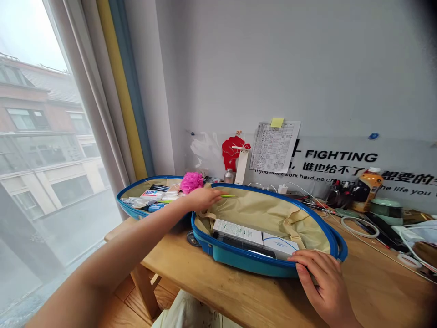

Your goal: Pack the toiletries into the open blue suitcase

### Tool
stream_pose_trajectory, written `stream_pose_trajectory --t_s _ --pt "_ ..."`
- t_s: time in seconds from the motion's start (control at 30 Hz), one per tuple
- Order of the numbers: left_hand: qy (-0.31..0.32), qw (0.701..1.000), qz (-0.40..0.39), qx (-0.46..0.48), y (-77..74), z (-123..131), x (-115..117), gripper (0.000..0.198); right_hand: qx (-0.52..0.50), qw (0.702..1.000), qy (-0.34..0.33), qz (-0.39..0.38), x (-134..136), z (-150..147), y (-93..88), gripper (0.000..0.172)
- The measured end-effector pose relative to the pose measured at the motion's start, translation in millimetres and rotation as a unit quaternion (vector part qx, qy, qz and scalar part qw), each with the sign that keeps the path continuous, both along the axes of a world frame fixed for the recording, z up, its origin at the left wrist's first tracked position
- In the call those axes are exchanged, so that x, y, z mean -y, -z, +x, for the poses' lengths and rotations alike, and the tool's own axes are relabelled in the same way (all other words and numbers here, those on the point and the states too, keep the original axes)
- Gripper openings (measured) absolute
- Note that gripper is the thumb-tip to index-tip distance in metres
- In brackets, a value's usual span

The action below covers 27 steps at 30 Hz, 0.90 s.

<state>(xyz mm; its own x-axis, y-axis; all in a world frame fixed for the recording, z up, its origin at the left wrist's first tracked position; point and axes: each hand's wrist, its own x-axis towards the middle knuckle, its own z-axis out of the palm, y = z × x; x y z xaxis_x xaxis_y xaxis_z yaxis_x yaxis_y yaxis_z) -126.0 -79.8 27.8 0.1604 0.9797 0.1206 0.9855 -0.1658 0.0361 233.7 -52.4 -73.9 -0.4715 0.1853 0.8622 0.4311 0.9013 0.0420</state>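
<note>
A blue hard-shell suitcase (pixel 252 269) lies spread wide on the table, with beige lining in both halves. My left hand (pixel 205 199) reaches over the hinge side, closed on a thin yellow-green stick (pixel 228 196) whose kind I cannot make out; its tip points right, over the right half. My right hand (pixel 321 278) grips the near rim of that half, fingers on top and thumb outside. Along the near wall inside lie a long white box (pixel 238 230), a second white box (pixel 280 245) and a dark flat object (pixel 235 243). A pink bath puff (pixel 191 182) sits in the left half.
Small packets (pixel 150 194) fill the left half. Behind the suitcase stand a small bottle (pixel 229 176) and a tall white box (pixel 242 166). An orange drink bottle (pixel 368 189), a green-lidded jar (pixel 386 213) and cables are at right on the wooden table (pixel 382 282).
</note>
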Motion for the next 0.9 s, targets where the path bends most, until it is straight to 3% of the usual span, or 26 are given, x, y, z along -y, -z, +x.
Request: stream_pose_trajectory --t_s 0.13,0.3,0.57,0.9 --pt "0.072 0.994 -0.083 -0.012 26.9 35 -34 0.045 -0.003 1.000 0.002 0.002 1 -1 -2.3 0.018" --pt "0.113 0.982 -0.154 -0.003 52.0 41 -51 0.042 -0.007 1.000 -0.002 0.006 3 -1 -5.7 0.017" --pt "0.129 0.968 -0.213 0.044 64.2 38 -56 0.039 -0.004 1.000 -0.003 0.006 1 -1 -3.6 0.017" --pt "0.121 0.973 -0.160 0.115 73.3 33 -60 0.030 -0.005 1.000 -0.005 0.009 0 -1 -2.4 0.018"
